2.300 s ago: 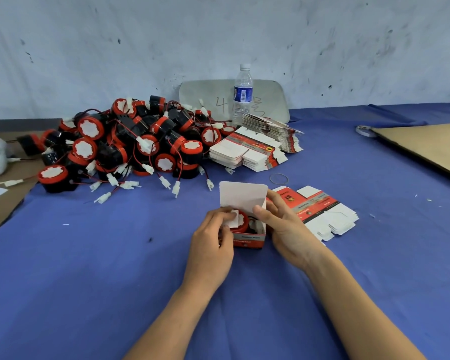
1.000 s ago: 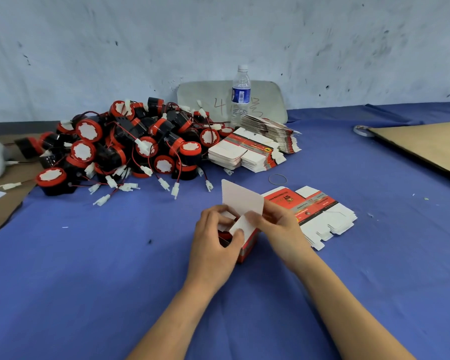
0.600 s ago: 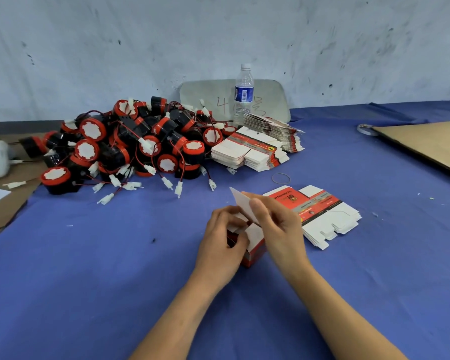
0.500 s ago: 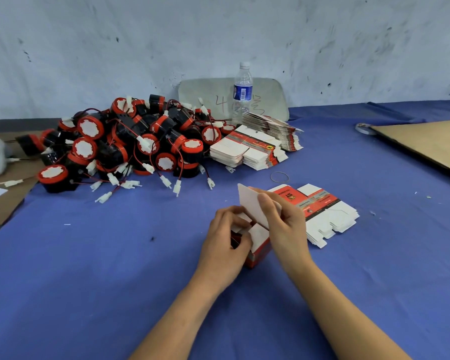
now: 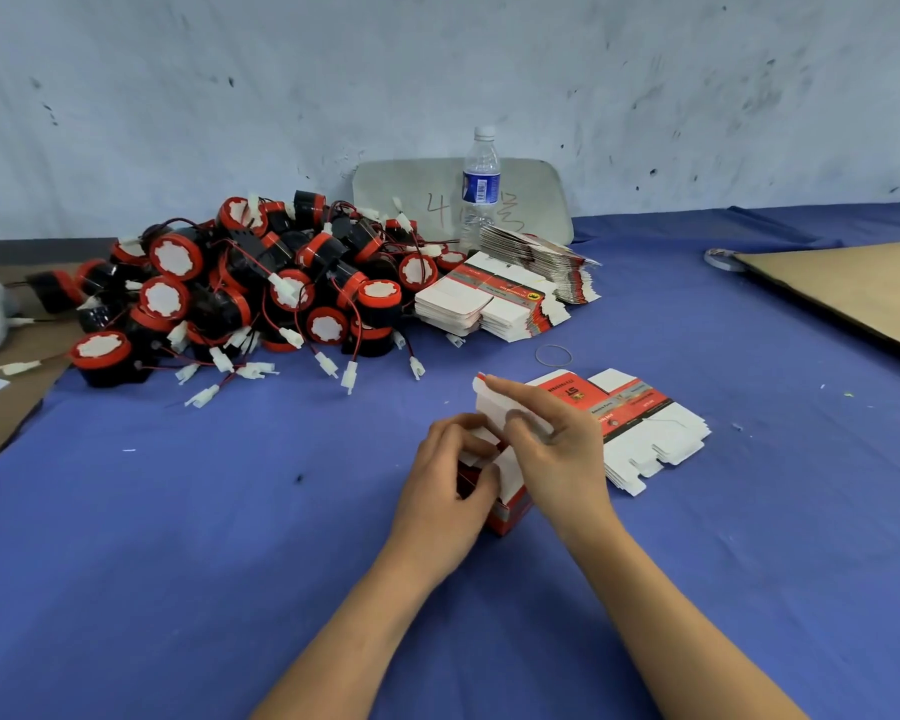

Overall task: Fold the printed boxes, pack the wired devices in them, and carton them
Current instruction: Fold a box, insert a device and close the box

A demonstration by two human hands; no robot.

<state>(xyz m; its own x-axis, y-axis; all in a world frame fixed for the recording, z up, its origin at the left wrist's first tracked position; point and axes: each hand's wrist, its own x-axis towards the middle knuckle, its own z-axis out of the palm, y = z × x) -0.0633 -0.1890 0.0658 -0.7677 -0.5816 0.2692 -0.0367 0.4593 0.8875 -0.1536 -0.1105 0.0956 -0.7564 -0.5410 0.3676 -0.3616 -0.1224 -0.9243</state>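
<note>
Both grips tight on the printed box (image 5: 510, 506): left hand (image 5: 445, 491) beside, right hand (image 5: 559, 459) on lid flap (image 5: 492, 407).

A clear plastic water bottle with a blue label (image 5: 480, 189) stands upright on the blue-covered worktop (image 5: 178, 537), in front of a grey rounded board (image 5: 411, 200) leaning against the scuffed white wall (image 5: 281, 96). A thin rubber band (image 5: 538, 357) lies flat nearer.

Red printed box (image 5: 510, 511) stands upright, white lid flap (image 5: 492, 407) half-raised.
</note>
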